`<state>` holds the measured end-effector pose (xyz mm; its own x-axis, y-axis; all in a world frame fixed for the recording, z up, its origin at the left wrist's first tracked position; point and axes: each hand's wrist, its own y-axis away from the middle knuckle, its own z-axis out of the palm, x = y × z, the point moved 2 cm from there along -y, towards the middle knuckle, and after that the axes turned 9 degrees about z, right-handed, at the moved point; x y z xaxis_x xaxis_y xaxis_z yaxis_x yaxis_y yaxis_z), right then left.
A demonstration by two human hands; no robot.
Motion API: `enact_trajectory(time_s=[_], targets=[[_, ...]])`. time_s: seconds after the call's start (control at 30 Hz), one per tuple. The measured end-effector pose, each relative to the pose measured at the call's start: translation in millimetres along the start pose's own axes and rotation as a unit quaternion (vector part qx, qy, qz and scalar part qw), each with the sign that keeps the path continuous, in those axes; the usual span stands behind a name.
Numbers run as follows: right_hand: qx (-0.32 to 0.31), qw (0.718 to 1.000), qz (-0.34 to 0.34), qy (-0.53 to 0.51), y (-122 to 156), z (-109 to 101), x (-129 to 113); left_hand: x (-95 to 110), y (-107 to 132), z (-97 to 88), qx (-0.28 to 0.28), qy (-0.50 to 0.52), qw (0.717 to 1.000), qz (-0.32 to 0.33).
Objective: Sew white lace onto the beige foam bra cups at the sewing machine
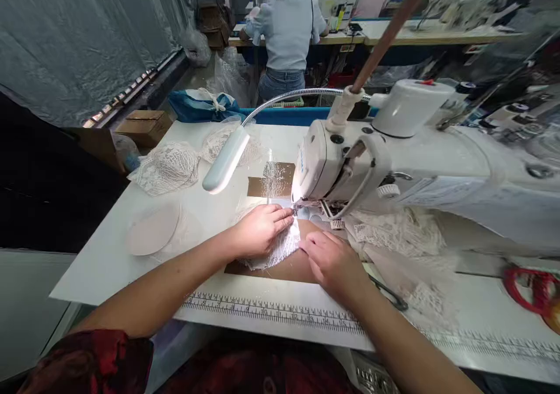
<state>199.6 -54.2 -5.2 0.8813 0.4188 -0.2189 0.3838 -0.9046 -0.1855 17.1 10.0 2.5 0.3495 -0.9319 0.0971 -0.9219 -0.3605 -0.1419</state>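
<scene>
A white lace fabric piece (282, 251) lies under the needle area of a white sewing machine (321, 155), its upper edge at the presser foot (296, 210). My left hand (260, 229) rests flat on the lace with fingers stretched toward the foot. At the lace's right edge, my right hand (335, 260) has thumb and fingers pinched together on the fabric. Brown card (301, 270) lies beneath the lace and both hands. Part of the lace is hidden under my left hand.
Lace cups (168, 168) and a beige round pad (154, 229) lie left. A lamp (226, 159) hangs over the table. More lace (402, 234) lies right, with dark scissors (389, 294) partly hidden near my right wrist. Red-handled scissors (522, 289) lie far right. A person (289, 35) sits ahead.
</scene>
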Motion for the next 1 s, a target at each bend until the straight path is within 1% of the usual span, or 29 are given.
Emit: enact_trajectory(time_s=[0.13,0.27,0.37,0.47,0.57,0.63,0.73,0.9,1.0], targets=[[0.004,1.000,0.008,0.020,-6,0,0,-14,-3,2.5,-0.008,-0.002,1.000,0.012],[-0.012,0.998,0.036,0.043,-10,0,-2,-22,-6,1.1,-0.021,-0.020,1.000,0.004],[-0.019,0.998,0.046,0.048,-11,0,-2,-18,-5,-2.6,-0.005,-0.037,0.999,-0.004],[-0.023,0.998,0.044,0.045,-11,1,-1,-8,-3,-4.6,0.017,-0.019,1.000,0.004],[-0.034,0.997,0.048,0.044,-11,1,0,1,0,-2.6,0.013,0.016,0.999,0.024],[-0.038,0.997,0.053,0.046,-12,1,1,2,2,-0.8,0.015,0.027,0.999,0.033],[-0.039,0.996,0.061,0.056,-14,1,1,-1,2,0.9,0.022,0.033,0.999,0.034],[-0.061,0.990,0.101,0.077,-21,1,0,-12,0,2.0,0.024,0.020,0.999,0.028],[-0.064,0.987,0.114,0.095,-23,0,-2,-18,-2,2.3,0.034,0.009,0.999,0.027]])
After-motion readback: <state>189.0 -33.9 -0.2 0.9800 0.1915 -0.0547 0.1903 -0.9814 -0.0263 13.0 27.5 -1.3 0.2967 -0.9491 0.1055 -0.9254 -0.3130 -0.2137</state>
